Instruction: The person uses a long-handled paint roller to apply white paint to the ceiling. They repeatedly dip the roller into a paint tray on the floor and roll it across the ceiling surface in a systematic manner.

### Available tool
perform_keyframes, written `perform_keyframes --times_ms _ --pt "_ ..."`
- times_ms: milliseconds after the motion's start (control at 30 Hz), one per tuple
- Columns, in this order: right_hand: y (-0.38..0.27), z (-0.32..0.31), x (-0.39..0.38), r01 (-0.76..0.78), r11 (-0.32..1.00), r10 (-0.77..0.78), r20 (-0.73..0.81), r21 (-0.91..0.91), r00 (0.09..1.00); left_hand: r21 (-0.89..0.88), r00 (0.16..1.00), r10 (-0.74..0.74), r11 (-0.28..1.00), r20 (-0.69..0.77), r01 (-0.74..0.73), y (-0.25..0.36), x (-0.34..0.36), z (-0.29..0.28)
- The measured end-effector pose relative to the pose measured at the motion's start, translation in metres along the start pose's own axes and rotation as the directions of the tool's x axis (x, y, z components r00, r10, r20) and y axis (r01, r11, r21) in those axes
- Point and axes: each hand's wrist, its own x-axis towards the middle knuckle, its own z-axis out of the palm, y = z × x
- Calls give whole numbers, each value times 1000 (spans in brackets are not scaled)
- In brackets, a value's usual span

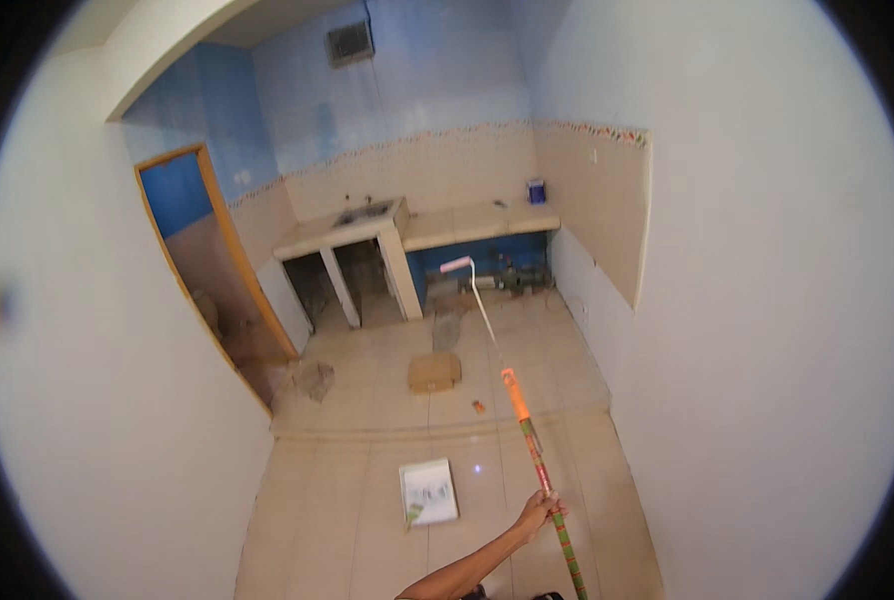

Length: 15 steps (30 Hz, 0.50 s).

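Observation:
My left hand [539,512] is closed around the striped green and red pole of a long paint roller [535,450]. The pole runs up and away from me to an orange handle, then a thin white rod. At its far end the small pale pink roller head [456,265] is held up in the air, in front of the counter's underside. My right hand is out of view. On the floor left of the pole lies a white square tray or panel [428,488] with dark marks; a small green thing [413,515] rests at its near left corner.
A low step [437,433] crosses the floor. Beyond it are a cardboard box [435,372], a small orange item [478,406] and a crumpled plastic sheet [314,380]. A tiled counter [467,228] bears a blue bucket [536,191]. A wooden doorframe [237,270] stands left; walls flank both sides.

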Motion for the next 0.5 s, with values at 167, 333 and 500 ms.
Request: perform_keyframes --times_ms 167,333,500 --pt "81 -33 -170 -275 939 315 195 -205 929 -228 955 -198 963 -222 146 -103 -15 -30" --pt "84 -103 -291 -441 797 579 317 -412 751 -345 855 -360 909 -374 232 -152 -17 -36" --pt "61 -129 -316 -440 745 644 368 -501 671 -362 812 -424 888 -401 284 -176 -23 -61"
